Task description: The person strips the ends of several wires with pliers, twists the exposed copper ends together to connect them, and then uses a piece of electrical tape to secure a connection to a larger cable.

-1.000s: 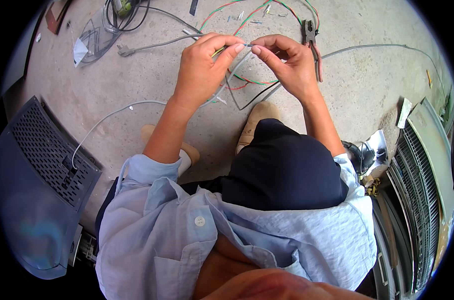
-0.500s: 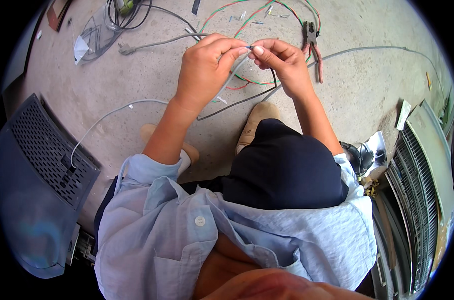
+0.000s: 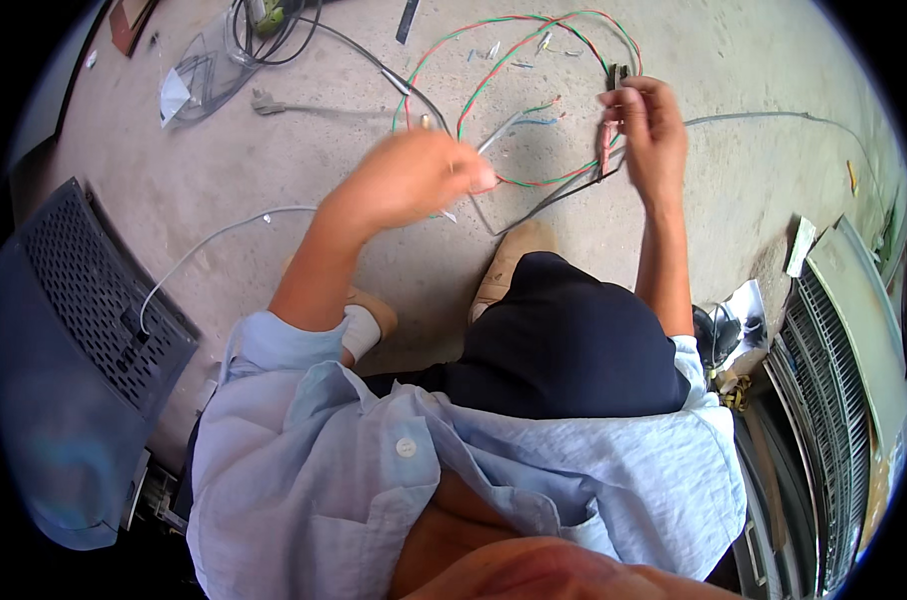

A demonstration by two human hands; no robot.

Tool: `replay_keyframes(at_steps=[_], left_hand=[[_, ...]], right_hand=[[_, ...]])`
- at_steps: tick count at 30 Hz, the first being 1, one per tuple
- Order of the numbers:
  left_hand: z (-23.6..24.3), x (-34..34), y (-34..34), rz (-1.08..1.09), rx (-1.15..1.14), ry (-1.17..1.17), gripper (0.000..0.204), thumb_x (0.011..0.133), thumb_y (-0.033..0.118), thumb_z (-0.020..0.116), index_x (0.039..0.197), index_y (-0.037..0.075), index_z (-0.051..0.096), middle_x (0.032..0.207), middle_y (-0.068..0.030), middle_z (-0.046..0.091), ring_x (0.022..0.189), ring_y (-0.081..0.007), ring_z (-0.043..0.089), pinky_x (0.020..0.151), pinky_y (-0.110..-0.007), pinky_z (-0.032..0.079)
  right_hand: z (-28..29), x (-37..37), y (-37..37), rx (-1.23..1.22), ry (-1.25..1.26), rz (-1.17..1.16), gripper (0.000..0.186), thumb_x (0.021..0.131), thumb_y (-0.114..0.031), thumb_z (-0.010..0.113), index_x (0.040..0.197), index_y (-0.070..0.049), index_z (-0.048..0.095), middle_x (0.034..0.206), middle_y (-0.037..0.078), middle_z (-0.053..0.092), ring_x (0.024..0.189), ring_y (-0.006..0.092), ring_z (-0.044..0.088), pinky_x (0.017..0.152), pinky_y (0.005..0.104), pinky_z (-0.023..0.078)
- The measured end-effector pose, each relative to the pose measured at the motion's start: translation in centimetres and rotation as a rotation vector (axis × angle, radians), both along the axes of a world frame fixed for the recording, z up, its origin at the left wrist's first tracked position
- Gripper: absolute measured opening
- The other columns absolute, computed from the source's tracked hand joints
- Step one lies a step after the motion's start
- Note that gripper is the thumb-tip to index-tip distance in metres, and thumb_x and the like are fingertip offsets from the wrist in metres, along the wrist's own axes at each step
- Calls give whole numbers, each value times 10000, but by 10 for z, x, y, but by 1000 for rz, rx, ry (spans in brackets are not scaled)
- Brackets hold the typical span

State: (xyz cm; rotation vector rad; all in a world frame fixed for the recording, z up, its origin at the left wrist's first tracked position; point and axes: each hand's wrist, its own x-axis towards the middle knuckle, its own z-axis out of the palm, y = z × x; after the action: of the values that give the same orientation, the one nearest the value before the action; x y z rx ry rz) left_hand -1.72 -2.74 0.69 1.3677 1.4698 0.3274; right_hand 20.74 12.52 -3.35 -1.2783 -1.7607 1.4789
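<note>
My left hand (image 3: 409,180) is smeared by motion over the grey cable, its fingers bent; whether it grips anything cannot be made out. A grey cable end (image 3: 504,130) with stripped blue and reddish wires (image 3: 541,118) sticks out past its fingertips. Farther right, my right hand (image 3: 656,135) hovers at the pliers (image 3: 607,150), fingers loosely curved and apart, partly covering the tool's jaws and handles. A loop of twisted red and green wire (image 3: 466,95) lies on the floor between and beyond my hands.
Wire scraps (image 3: 494,50) dot the concrete floor. A dark cable coil (image 3: 274,30) and clear plastic bag (image 3: 206,85) lie far left. A perforated dark panel (image 3: 94,280) stands left; a grille (image 3: 834,370) and panels stand right. My shoe (image 3: 509,262) is below the cables.
My hands have parted from their pinch on the blue wire. The left moved down toward me; the right moved rightward to the pliers. The stripped cable end now shows between them.
</note>
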Motion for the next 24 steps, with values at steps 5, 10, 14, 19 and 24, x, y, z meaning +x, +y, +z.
replay_keyframes(at_steps=[5,10,14,19,24], left_hand=[[1,16,-34,-370,81,184,449,847,395,600,1122,41,610,1021,-136,656,880,-300,625,789,-346,485],[42,-10,6,164,48,-154,513,824,361,668,1204,37,550,1049,-108,653,918,-206,633,812,-295,488],[66,-29,32,505,-142,-490,445,815,340,699,1124,37,597,987,-70,660,891,-123,621,792,-265,491],[86,-60,43,320,-127,-349,346,824,331,689,1040,64,655,926,-18,653,816,-69,583,748,-236,484],[65,-77,44,598,366,-387,229,813,230,670,925,30,668,885,-76,633,810,-129,587,726,-267,468]], right_hand=[[29,3,20,290,28,-128,141,957,-173,497,971,-41,547,884,48,661,747,71,556,662,206,431],[64,-31,-2,190,132,227,105,871,-10,593,946,0,667,851,33,636,763,97,556,691,221,438],[91,-77,-40,496,113,452,227,793,86,589,974,-21,673,833,81,641,794,171,609,703,276,480],[112,-92,-43,270,83,345,184,814,-38,671,997,-47,653,881,26,686,783,110,642,704,252,518],[134,-104,-9,644,-279,608,157,838,-205,655,970,-130,699,837,47,691,762,144,666,662,271,502]])
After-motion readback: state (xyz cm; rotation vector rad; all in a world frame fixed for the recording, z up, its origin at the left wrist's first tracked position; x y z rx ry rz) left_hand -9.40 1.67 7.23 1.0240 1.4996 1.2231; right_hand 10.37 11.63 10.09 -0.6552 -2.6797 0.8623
